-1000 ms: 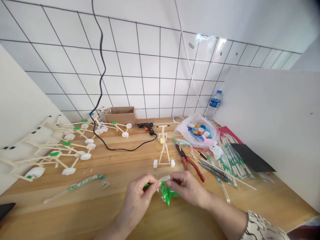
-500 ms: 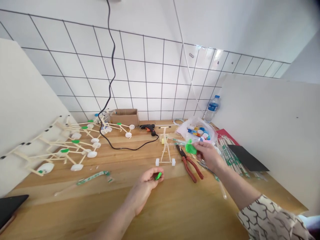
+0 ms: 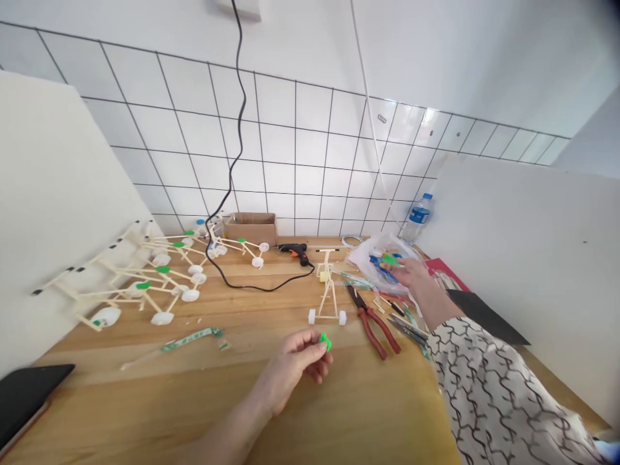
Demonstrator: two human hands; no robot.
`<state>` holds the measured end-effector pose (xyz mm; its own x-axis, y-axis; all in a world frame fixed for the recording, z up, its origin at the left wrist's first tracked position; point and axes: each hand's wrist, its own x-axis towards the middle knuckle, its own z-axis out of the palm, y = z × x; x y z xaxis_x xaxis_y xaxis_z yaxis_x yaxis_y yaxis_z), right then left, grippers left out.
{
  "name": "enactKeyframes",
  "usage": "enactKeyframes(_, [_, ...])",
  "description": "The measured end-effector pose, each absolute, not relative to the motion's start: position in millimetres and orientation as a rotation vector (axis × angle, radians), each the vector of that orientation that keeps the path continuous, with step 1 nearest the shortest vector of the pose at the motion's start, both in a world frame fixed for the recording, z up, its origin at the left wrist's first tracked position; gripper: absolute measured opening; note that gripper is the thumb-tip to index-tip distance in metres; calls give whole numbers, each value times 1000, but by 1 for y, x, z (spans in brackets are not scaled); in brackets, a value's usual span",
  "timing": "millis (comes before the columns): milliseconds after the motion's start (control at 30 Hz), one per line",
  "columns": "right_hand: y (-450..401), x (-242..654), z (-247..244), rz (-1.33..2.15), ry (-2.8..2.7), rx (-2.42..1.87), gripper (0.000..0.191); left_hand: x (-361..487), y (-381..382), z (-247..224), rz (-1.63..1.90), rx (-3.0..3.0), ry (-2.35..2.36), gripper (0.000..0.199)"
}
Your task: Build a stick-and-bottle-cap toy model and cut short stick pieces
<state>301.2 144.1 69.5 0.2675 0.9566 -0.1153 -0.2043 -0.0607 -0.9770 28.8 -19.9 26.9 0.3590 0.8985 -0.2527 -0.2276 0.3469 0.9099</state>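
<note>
Near the front middle of the table, my left hand (image 3: 299,361) pinches a small green piece (image 3: 325,341) between thumb and fingers. My right hand (image 3: 408,272) is over the open plastic bag of bottle caps (image 3: 363,253), its fingers on a green piece (image 3: 390,259). Blue caps show beneath those fingers. Between my hands stands a small stick-built vehicle (image 3: 329,294) with white wheels in front and a yellow part farther back. Red-handled pliers (image 3: 374,323) lie to its right.
Several stick vehicles (image 3: 163,270) with green caps stand at the left. A cardboard box (image 3: 252,229), a glue gun (image 3: 294,250) and its black cable are behind. Scissors (image 3: 409,329), a bottle (image 3: 419,216) and black sheets (image 3: 484,316) are right; a dark device (image 3: 29,394) is left.
My right hand has moved back from above the pliers to the bag with its green piece. My left hand has shifted slightly right, its green piece now more visible. The view has shifted slightly.
</note>
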Motion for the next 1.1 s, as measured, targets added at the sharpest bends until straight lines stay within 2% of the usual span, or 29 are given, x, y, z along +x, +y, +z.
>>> enactKeyframes(133, [112, 280, 58, 1210, -890, -1306, 19, 31, -20, 22, 856, 927, 888, 26])
enactKeyframes(233, [59, 246, 47, 1252, -1054, -1284, 19, 32, -22, 21, 827, 927, 864, 26])
enactKeyframes(367, [-4, 203, 50, 948, -1847, -1173, 26, 33, -27, 24, 802, 915, 801, 27])
enactKeyframes(467, [-22, 192, 58, 826, -2050, -1076, 14, 32, -27, 27, 813, 895, 763, 28])
enactKeyframes(733, [-18, 197, 29, 969, -1938, -1012, 10, 32, -25, 22, 764, 900, 850, 36])
enactKeyframes(967, [-21, 196, 20, 928, -1918, -1003, 8, 36, -25, 13, 684, 936, 953, 41])
enactKeyframes(1100, [-19, 197, 20, 1126, -1753, -1130, 7, 35, -27, 15, 733, 1104, 1024, 39])
